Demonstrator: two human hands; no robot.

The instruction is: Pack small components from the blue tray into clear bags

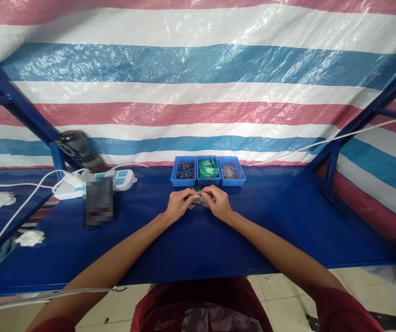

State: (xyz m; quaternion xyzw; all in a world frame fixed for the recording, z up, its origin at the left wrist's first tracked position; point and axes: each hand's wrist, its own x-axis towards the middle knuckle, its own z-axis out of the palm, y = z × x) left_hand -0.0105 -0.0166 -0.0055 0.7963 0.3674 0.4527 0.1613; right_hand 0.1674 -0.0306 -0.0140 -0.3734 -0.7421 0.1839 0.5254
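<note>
My left hand (180, 203) and my right hand (220, 203) meet over the middle of the blue table, thumbs and forefingers pinched close together. Whatever is between their fingertips is too small to name. Just beneath them lies a small heap of thin plastic packets (203, 203), partly hidden by my fingers. Right behind my hands stand three blue bins side by side. Small dark metal-looking parts lie in the left bin (174, 181), shiny green packets (207, 168) fill the middle one, and clear brownish packets (231, 171) lie in the right one.
A white power strip (126, 179) with plugged-in cables lies at the left, beside a pixelated dark object (99, 203). Behind it leans a dark bottle-like container (82, 148). Crumpled white pieces (31, 238) lie farther left. Blue frame posts and striped sheeting (198, 113) enclose the table (198, 256).
</note>
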